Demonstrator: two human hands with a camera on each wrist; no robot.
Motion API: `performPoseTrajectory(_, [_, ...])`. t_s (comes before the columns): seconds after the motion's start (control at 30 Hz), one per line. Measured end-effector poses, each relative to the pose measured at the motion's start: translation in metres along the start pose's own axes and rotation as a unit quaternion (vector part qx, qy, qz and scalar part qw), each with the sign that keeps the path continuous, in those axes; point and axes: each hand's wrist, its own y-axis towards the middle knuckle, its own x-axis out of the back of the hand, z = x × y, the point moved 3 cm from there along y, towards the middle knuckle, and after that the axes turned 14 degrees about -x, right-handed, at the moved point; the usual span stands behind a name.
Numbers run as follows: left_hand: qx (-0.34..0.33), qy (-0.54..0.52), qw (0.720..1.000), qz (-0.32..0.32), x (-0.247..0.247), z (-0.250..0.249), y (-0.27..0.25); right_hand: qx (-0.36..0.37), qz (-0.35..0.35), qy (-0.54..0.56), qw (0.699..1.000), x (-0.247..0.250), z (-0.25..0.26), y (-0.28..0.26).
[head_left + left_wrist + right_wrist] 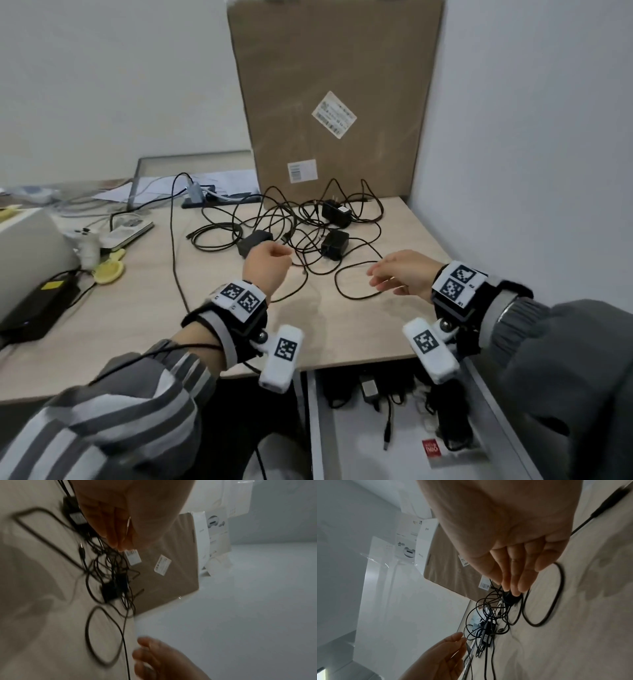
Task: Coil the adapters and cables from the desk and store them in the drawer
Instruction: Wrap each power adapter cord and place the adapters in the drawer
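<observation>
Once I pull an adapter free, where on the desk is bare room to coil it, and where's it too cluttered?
Bare desk runs along the near edge, between both wrists and above the open drawer. More lies left of the long cable, before the black brick. The tangle crowds the area before the cardboard box; clutter crowds the far left.

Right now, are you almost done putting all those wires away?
Not yet. The drawer is open, with some black chargers and wires already inside. Neither the left hand nor the right hand holds anything; both hover above the desk. Still left: the tangle of wires and three black chargers, near the cardboard box.
</observation>
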Motion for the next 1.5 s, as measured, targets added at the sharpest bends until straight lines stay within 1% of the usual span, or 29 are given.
performPoseTrajectory(0.07, [0.025,0.062,0.997,-0.031,0.02,0.015,0.029,0.01,0.011,-0.004,1.0,-0.006,0.011,0.011])
performPoseTrajectory(0.13, [0.064,0.108,0.991,-0.039,0.038,0.031,0.056,0.017,0.018,-0.011,1.0,-0.012,0.019,0.021])
performPoseTrajectory(0.17, [0.085,0.14,0.986,-0.022,0.045,0.039,0.068,0.02,0.022,-0.014,0.999,-0.016,0.023,0.028])
performPoseTrajectory(0.23, [0.114,0.198,0.973,0.033,0.051,0.055,0.083,0.025,0.028,-0.019,0.999,-0.021,0.026,0.033])
performPoseTrajectory(0.3, [0.12,0.222,0.966,0.056,0.05,0.064,0.093,0.028,0.035,-0.023,0.999,-0.026,0.029,0.038])
performPoseTrajectory(0.4, [0.099,0.235,0.965,0.06,0.041,0.066,0.107,0.031,0.042,-0.022,0.998,-0.029,0.03,0.042])
performPoseTrajectory(0.43, [0.097,0.246,0.961,0.077,0.036,0.065,0.11,0.032,0.042,-0.021,0.998,-0.029,0.03,0.043])
performPoseTrajectory(0.5, [0.096,0.28,0.946,0.131,0.025,0.063,0.116,0.033,0.04,-0.021,0.998,-0.027,0.029,0.044])
performPoseTrajectory(0.6, [0.079,0.328,0.922,0.189,0.014,0.058,0.118,0.036,0.039,-0.022,0.998,-0.024,0.027,0.042])
performPoseTrajectory(0.67, [0.065,0.358,0.911,0.196,0.014,0.054,0.117,0.038,0.04,-0.025,0.998,-0.022,0.027,0.039])
performPoseTrajectory(0.7, [0.075,0.348,0.918,0.177,0.016,0.056,0.119,0.039,0.039,-0.027,0.998,-0.02,0.028,0.038])
performPoseTrajectory(0.77, [0.089,0.295,0.944,0.115,0.027,0.05,0.121,0.044,0.032,-0.03,0.998,-0.018,0.032,0.035])
performPoseTrajectory(0.83, [0.062,0.235,0.969,0.055,0.042,0.03,0.125,0.058,0.022,-0.032,0.998,-0.015,0.039,0.029])
performPoseTrajectory(0.87, [0.028,0.199,0.979,0.022,0.051,0.013,0.126,0.072,0.014,-0.026,0.997,-0.014,0.045,0.025])
performPoseTrajectory(0.9, [-0.021,0.156,0.987,-0.018,0.062,-0.008,0.128,0.09,0.002,-0.014,0.996,-0.013,0.051,0.019])
performPoseTrajectory(0.93, [-0.076,0.106,0.99,-0.062,0.074,-0.032,0.127,0.115,-0.016,0.006,0.993,-0.012,0.058,0.012])
performPoseTrajectory(0.97, [-0.126,0.048,0.986,-0.101,0.085,-0.056,0.125,0.146,-0.044,0.032,0.988,-0.01,0.065,0.004])
performPoseTrajectory(1.0, [-0.157,-0.018,0.979,-0.131,0.097,-0.079,0.121,0.182,-0.085,0.065,0.977,-0.007,0.072,-0.006])
performPoseTrajectory(1.03, [-0.176,-0.086,0.97,-0.146,0.107,-0.1,0.115,0.221,-0.131,0.102,0.961,-0.004,0.079,-0.016])
performPoseTrajectory(1.07, [-0.188,-0.15,0.961,-0.139,0.113,-0.119,0.107,0.258,-0.171,0.137,0.941,0.0,0.085,-0.027])
performPoseTrajectory(1.1, [-0.196,-0.203,0.952,-0.115,0.116,-0.136,0.098,0.294,-0.194,0.163,0.922,0.003,0.09,-0.039])
performPoseTrajectory(1.17, [-0.193,-0.266,0.943,-0.045,0.115,-0.163,0.073,0.356,-0.198,0.174,0.896,0.005,0.099,-0.063])
performPoseTrajectory(1.2, [-0.188,-0.284,0.94,-0.014,0.111,-0.174,0.059,0.378,-0.184,0.16,0.893,0.005,0.102,-0.073])
performPoseTrajectory(1.3, [-0.177,-0.325,0.927,0.056,0.098,-0.185,0.017,0.396,-0.121,0.061,0.908,-0.005,0.104,-0.101])
performPoseTrajectory(1.37, [-0.16,-0.351,0.919,0.079,0.087,-0.182,-0.009,0.385,-0.064,0.034,0.92,-0.016,0.099,-0.117])
performPoseTrajectory(1.4, [-0.153,-0.363,0.916,0.076,0.083,-0.179,-0.021,0.37,-0.03,0.046,0.927,-0.021,0.093,-0.124])
performPoseTrajectory(1.47, [-0.146,-0.378,0.913,0.044,0.077,-0.172,-0.039,0.335,0.034,0.072,0.939,-0.032,0.076,-0.137])
performPoseTrajectory(1.5, [-0.139,-0.385,0.912,0.022,0.075,-0.167,-0.046,0.332,0.047,0.074,0.939,-0.036,0.065,-0.141])
